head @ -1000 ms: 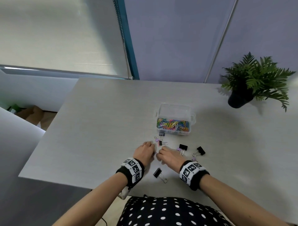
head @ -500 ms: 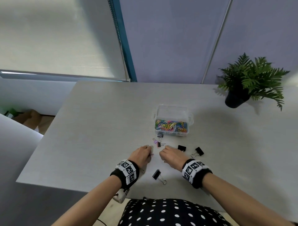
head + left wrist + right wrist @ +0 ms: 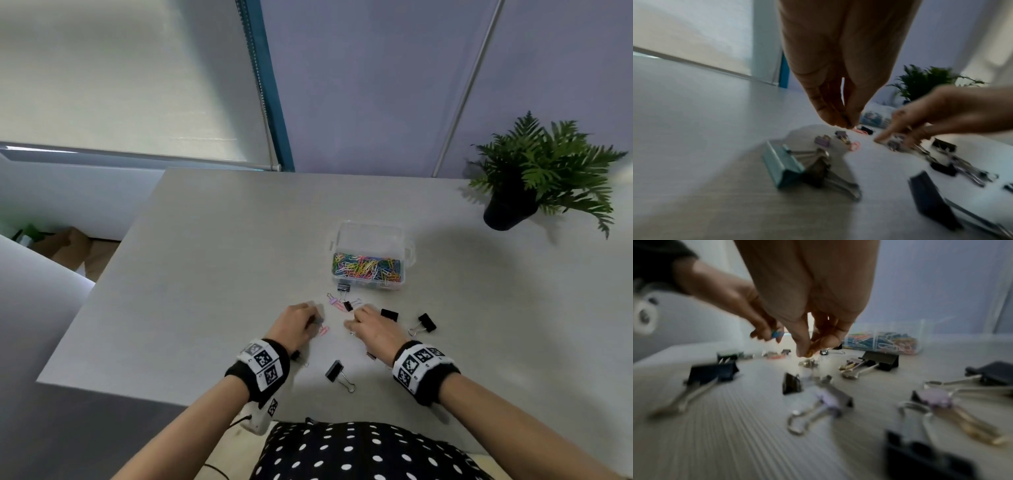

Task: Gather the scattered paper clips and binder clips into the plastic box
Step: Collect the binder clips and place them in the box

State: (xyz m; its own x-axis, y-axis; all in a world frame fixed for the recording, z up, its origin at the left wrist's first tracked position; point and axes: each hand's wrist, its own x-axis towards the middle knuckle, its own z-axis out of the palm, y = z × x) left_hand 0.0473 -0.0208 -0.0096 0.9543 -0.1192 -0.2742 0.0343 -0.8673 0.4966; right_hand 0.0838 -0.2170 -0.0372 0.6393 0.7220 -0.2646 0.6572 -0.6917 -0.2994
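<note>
The clear plastic box (image 3: pixel 371 240) stands on the table past my hands, with a heap of coloured paper clips (image 3: pixel 366 267) inside. My left hand (image 3: pixel 317 320) hovers low and pinches a small blue clip (image 3: pixel 777 334) at its fingertips (image 3: pixel 851 120). A short way to its right, my right hand (image 3: pixel 351 325) pinches a small gold-handled clip (image 3: pixel 808 352) just above the table. Black binder clips (image 3: pixel 338 371) (image 3: pixel 389 314) (image 3: pixel 427 322) lie around the hands. Small purple and pink clips (image 3: pixel 342 305) lie between the hands and the box. A teal binder clip (image 3: pixel 783 164) sits under my left wrist.
A potted fern (image 3: pixel 507 212) stands at the table's far right. The grey table (image 3: pixel 205 274) ends in a front edge just behind my wrists and a left edge further out. A small binder clip (image 3: pixel 343 287) lies against the box's front wall.
My hands were close together over the small clips; they have drawn apart, the left hand pulling back and to the left. The view has shifted slightly.
</note>
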